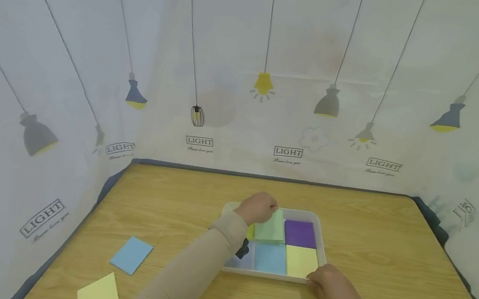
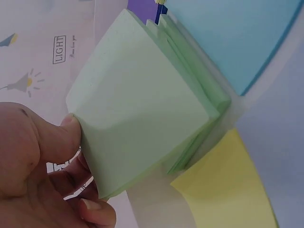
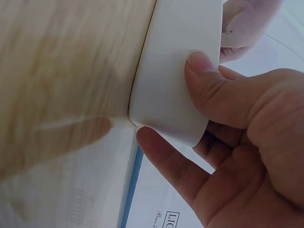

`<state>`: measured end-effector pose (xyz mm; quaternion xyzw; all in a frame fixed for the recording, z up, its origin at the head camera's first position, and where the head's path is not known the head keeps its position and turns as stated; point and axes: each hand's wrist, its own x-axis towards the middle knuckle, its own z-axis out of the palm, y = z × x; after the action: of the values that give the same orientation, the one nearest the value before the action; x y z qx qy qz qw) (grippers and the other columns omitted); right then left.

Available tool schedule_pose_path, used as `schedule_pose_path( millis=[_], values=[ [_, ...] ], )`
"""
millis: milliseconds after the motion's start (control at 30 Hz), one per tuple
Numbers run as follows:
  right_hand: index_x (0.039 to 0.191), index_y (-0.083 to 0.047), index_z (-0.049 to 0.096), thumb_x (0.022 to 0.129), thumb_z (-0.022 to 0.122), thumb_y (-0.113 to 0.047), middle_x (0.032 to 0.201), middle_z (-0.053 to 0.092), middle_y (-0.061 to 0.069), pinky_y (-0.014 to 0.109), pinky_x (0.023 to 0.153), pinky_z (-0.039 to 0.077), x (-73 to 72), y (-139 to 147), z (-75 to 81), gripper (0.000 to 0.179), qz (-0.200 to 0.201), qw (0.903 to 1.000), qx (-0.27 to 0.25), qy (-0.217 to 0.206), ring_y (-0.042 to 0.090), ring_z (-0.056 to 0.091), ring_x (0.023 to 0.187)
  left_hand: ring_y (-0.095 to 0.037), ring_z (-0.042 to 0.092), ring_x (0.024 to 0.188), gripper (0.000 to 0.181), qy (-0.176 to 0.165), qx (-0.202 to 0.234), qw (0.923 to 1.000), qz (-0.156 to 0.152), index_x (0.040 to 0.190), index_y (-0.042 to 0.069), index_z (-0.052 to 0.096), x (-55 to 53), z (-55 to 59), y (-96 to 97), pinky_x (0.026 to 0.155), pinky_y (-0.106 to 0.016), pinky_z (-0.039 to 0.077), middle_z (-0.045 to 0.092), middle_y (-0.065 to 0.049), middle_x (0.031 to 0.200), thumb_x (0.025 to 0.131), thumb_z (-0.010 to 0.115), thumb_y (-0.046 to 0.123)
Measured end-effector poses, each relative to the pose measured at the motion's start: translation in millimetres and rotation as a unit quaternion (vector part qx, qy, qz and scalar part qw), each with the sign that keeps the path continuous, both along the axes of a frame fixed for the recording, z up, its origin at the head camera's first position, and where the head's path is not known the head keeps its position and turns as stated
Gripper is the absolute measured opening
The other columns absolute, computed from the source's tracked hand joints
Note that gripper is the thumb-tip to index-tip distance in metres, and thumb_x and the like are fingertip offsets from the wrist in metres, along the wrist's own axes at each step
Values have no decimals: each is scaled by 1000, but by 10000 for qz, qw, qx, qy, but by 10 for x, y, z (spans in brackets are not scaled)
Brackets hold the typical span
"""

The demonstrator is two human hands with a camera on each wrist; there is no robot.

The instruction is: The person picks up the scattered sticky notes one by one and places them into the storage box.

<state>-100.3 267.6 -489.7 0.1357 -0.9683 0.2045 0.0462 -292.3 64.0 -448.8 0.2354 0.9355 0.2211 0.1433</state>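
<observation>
My left hand reaches over the far side of a white tray. In the left wrist view its thumb and fingers pinch the edge of a light green sticky note pad, which is tilted up against more green notes behind it. My right hand grips the tray's near right corner; in the right wrist view the thumb presses on the tray's outer wall. Also in the tray lie a purple pad, a blue pad, a pale yellow pad, a lavender pad and a brighter yellow pad.
Outside the tray, on the wooden table, a blue pad and a pale yellow pad lie to the left. A pale curtain printed with lamps surrounds the table's back and sides. A small dark object shows beneath the left wrist.
</observation>
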Motion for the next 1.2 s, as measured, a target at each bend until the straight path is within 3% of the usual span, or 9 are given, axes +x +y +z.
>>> schedule_pose_path(
  millis=[133,267,400,700,1033,1200],
  values=[
    [81,-18,77,88,73,-10,74,59,-13,23,68,51,7,-30,9,12,-126,9998,-18,-150,-1,49,72,-10,46,64,32,0,-61,10000,34,80,10,61,5,-20,-3,63,-25,44,52,0,75,107,47,21],
    [80,-19,76,88,73,-9,74,59,-13,24,68,51,10,-49,20,13,-205,9996,-34,-212,0,49,72,-10,57,81,27,94,-81,9999,119,106,11,73,6,-34,-9,79,-29,54,71,-2,105,107,49,21],
    [81,-19,77,88,73,-9,76,60,-12,25,69,52,-3,-59,16,12,-268,9990,-106,-345,1,50,73,-13,63,98,29,166,-102,9997,136,123,11,71,7,-27,-14,92,-34,55,70,-4,126,107,49,21],
    [81,-17,77,87,74,-8,75,60,-12,24,68,52,-3,-55,-2,11,-131,9997,-71,-169,0,50,72,-12,63,95,29,229,-183,9995,132,122,12,71,10,-67,-15,90,-32,56,71,-3,123,107,49,22],
    [79,-20,75,88,74,-9,74,58,-13,24,68,51,0,-50,-5,14,-120,9998,-18,-138,0,49,72,-17,63,107,26,143,-96,9996,204,118,14,71,22,-30,-13,91,-33,55,70,-2,120,107,50,24],
    [80,-20,75,89,73,-10,76,60,-12,26,70,52,4,-43,19,14,-268,9990,-92,-343,1,50,73,-18,64,110,25,153,-101,9996,193,119,14,70,21,-3,-14,92,-34,55,70,-1,120,106,51,25]
  ],
)
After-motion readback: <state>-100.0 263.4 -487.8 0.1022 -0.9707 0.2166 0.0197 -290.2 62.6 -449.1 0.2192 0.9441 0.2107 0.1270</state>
